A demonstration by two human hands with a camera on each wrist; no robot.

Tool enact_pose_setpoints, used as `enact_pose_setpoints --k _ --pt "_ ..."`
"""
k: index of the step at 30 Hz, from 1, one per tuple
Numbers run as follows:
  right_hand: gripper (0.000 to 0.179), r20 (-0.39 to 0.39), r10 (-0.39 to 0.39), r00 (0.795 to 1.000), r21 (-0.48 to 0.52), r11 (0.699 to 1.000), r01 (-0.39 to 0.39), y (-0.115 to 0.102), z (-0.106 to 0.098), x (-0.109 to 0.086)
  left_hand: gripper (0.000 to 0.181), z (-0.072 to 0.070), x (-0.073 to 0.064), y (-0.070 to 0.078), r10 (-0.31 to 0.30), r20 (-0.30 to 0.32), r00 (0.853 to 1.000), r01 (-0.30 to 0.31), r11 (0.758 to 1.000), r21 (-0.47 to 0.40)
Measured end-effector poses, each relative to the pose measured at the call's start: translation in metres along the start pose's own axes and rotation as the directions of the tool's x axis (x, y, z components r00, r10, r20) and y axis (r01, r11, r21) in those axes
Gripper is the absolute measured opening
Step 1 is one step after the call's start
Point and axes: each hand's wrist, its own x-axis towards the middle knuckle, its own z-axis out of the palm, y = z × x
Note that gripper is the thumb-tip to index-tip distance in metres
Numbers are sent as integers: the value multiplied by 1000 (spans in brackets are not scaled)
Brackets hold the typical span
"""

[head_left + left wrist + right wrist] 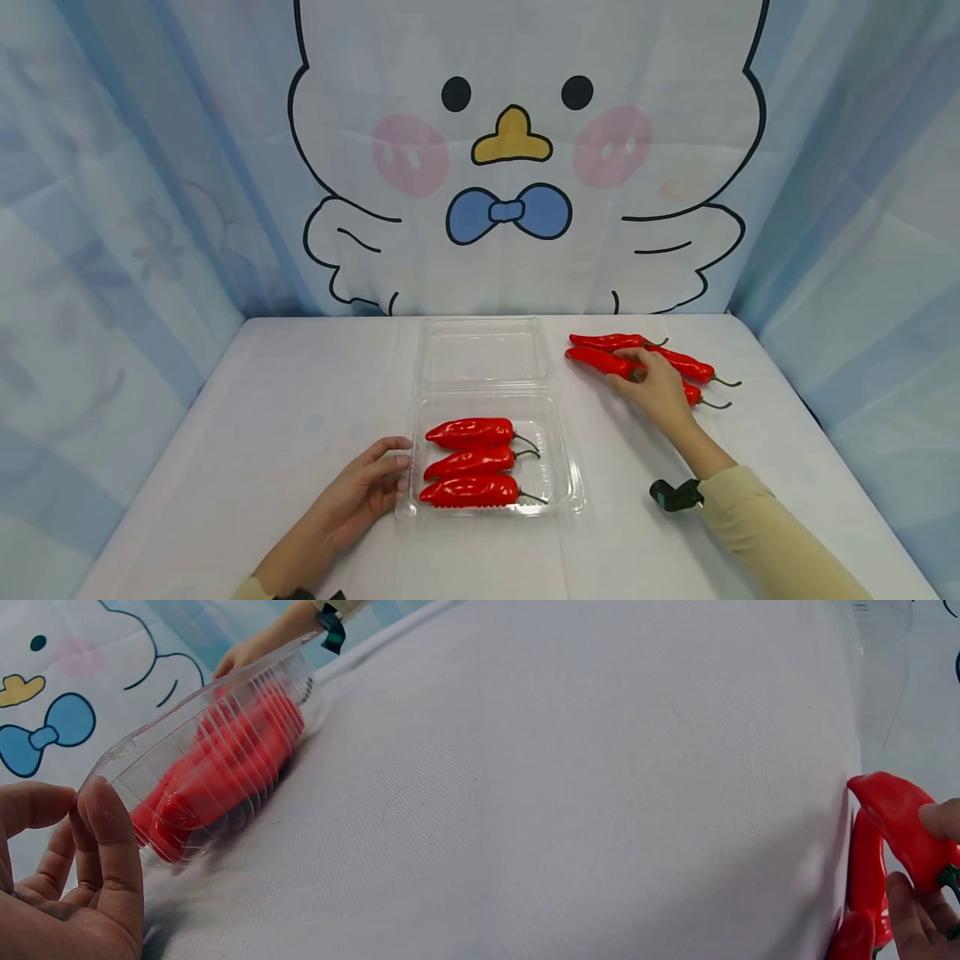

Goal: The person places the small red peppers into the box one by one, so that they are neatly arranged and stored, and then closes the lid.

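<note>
My right hand [660, 392] pinches a red chili pepper [600, 360] near its stem end, at the table's right side. The right wrist view shows thumb and fingers on either side of that pepper [900, 817], with other red peppers [866, 862] beneath it. An open clear plastic clamshell box [566, 467] lies at the middle, holding three red peppers [471, 462] in a stack of rows, stems to the right. On the box's left edge, my left hand [367, 487] pinches the rim [124, 746] between thumb and fingers.
The box's hinged lid [483, 354] lies back flat behind it. More loose red peppers [686, 364] lie around the right hand. A white cloth covers the table [300, 392]. Printed curtains [112, 250] hang at the back and both sides.
</note>
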Motion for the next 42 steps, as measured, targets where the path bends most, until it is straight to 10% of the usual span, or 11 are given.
enact_pose_setpoints --k 25,42 --pt "55 -63 199 978 232 956 -180 -10 -7 -14 27 1 1 1 -2 -2 1000 2 1000 11" --pt "51 -67 161 985 248 959 -140 -30 -10 -24 29 3 0 3 -1 -8 1000 1 1000 17"
